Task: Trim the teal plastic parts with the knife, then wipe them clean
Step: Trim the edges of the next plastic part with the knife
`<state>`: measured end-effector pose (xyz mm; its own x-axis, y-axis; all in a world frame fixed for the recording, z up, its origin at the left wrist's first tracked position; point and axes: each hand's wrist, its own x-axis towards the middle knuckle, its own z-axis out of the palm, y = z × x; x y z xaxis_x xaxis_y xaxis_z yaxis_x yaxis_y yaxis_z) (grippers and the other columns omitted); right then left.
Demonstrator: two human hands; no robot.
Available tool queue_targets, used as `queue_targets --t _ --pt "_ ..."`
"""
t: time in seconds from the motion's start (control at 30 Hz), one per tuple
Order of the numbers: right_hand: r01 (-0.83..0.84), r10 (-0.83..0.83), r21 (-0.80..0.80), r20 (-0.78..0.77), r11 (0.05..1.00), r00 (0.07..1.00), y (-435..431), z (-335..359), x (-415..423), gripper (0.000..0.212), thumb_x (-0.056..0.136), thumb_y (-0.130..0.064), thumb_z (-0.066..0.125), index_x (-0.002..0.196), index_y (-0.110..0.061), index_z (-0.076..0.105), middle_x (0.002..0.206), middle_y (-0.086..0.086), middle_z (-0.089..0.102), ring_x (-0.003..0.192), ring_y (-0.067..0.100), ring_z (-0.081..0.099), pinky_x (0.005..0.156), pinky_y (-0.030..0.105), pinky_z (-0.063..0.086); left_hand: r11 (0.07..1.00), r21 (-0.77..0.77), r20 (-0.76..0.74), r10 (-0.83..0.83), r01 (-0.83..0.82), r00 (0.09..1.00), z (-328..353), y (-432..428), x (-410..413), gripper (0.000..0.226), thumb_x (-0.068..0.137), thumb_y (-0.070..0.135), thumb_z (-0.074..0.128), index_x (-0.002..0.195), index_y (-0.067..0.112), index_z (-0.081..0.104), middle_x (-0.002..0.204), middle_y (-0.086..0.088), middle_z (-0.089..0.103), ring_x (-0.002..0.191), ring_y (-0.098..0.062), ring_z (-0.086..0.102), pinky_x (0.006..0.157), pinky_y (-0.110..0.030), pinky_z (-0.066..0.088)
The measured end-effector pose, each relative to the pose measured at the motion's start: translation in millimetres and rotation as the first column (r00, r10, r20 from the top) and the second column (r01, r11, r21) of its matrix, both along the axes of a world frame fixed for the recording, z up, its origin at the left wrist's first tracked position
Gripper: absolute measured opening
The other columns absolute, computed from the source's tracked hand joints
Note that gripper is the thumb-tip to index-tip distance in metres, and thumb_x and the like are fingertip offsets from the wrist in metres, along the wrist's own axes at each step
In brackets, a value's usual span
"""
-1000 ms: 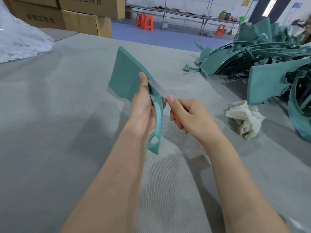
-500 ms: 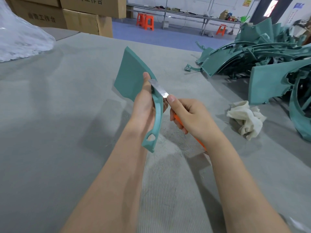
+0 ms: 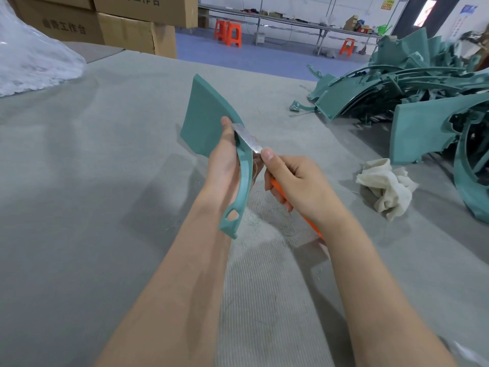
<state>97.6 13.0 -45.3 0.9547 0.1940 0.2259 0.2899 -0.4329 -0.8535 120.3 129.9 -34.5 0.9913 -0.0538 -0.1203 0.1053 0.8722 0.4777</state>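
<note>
The teal part [image 3: 209,120], held upright above the middle of the tabletop [image 3: 79,181], had barely moved; only its near end swung slightly left. The left hand [image 3: 225,165] kept its grip clamped on the curved rim, the right hand [image 3: 299,186] on the knife [image 3: 247,139], blade still against that rim. Trimming looked unfinished, the cloth [image 3: 386,186] untouched at right.

Matt teal plastic part [image 3: 209,120], dull metal knife blade [image 3: 247,139] (orange plastic handle), crumpled white cloth [image 3: 385,188] at three o'clock, rough grey felt table [image 3: 79,181]
</note>
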Motion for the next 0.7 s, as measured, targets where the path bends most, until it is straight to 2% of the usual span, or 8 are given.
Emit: queue_targets --t 0.07,0.13,0.23,0.33,0.37,0.5,0.6,0.7 --pt "0.012 -0.012 0.004 -0.003 1.0 1.0 0.1 0.3 0.1 0.056 0.097 -0.05 0.045 0.058 -0.012 0.056 0.043 -0.001 0.046 0.038 0.012 0.042 0.04 0.021 0.037 1.0 0.0 -0.028 0.025 -0.025 0.999 1.0 0.5 -0.6 0.056 0.1 0.04 0.046 0.052 0.012 0.054 0.037 0.005 0.047 0.03 -0.005 0.048 0.035 -0.01 0.037" --pt "0.015 -0.015 0.01 -0.005 1.0 1.0 -0.5 0.6 -0.1 0.057 0.097 -0.051 0.044 0.058 -0.011 0.056 0.043 -0.002 0.046 0.039 0.012 0.042 0.041 0.021 0.038 0.999 0.012 -0.045 0.035 -0.035 0.998 1.1 0.6 -0.1 0.047 0.1 0.04 0.047 0.061 0.013 0.045 0.037 0.006 0.045 0.029 -0.005 0.046 0.035 -0.011 0.037" --pt "-0.003 0.003 0.017 -0.007 1.0 1.0 -0.6 0.0 -0.3 0.056 0.097 -0.05 0.045 0.057 -0.012 0.056 0.042 -0.002 0.045 0.039 0.011 0.041 0.04 0.02 0.037 0.999 0.019 -0.047 0.037 -0.036 0.998 -1.2 0.0 1.7 0.051 0.1 0.041 0.046 0.056 0.015 0.045 0.038 0.006 0.041 0.029 -0.005 0.042 0.034 -0.011 0.034" --pt "-0.041 0.041 -0.005 0.005 0.999 0.999 0.6 -1.6 -1.7 0.055 0.096 -0.051 0.046 0.056 -0.015 0.055 0.041 -0.004 0.046 0.037 0.008 0.042 0.039 0.02 0.036 1.0 0.013 0.001 0.014 -0.014 1.0 -3.5 1.4 1.7 0.069 0.1 0.043 0.043 0.039 0.015 0.054 0.04 0.006 0.041 0.031 -0.004 0.041 0.035 -0.01 0.033" --pt "-0.051 0.051 -0.017 0.016 0.999 0.999 0.9 -2.2 -2.1 0.054 0.095 -0.052 0.046 0.055 -0.016 0.055 0.041 -0.005 0.047 0.037 0.008 0.042 0.039 0.02 0.036 1.0 0.003 0.0 0.002 -0.002 1.0 -4.2 2.4 1.7 0.069 0.1 0.044 0.042 0.039 0.014 0.054 0.041 0.005 0.04 0.031 -0.005 0.04 0.035 -0.01 0.033" --pt "-0.077 0.079 -0.051 0.039 0.996 0.996 1.8 -4.1 -2.3 0.053 0.097 -0.047 0.047 0.054 -0.017 0.053 0.04 -0.006 0.045 0.037 0.007 0.041 0.039 0.019 0.036 1.0 0.026 -0.019 0.007 -0.006 1.0 -6.6 6.4 4.6 0.048 0.099 0.049 0.04 0.066 0.014 0.043 0.042 0.004 0.041 0.031 -0.006 0.038 0.035 -0.012 0.032" --pt "-0.098 0.1 -0.059 0.044 0.993 0.994 4.1 -2.6 -3.4 0.051 0.095 -0.048 0.047 0.055 -0.017 0.053 0.039 -0.008 0.045 0.036 0.005 0.041 0.039 0.018 0.035 1.0 -0.023 -0.006 -0.018 0.017 1.0 -7.1 8.2 4.9 0.047 0.099 0.05 0.038 0.069 0.014 0.041 0.042 0.003 0.043 0.032 -0.007 0.039 0.035 -0.014 0.034" --pt "-0.154 0.158 -0.072 0.057 0.985 0.986 8.3 -0.2 -7.5 0.052 0.09 -0.053 0.044 0.055 -0.014 0.052 0.04 -0.007 0.045 0.037 0.006 0.041 0.041 0.017 0.036 1.0 -0.015 0.026 -0.026 0.026 0.999 -5.4 9.9 6.5 0.05 0.102 0.049 0.029 0.066 0.014 0.036 0.038 0.005 0.041 0.028 -0.005 0.037 0.032 -0.013 0.032"
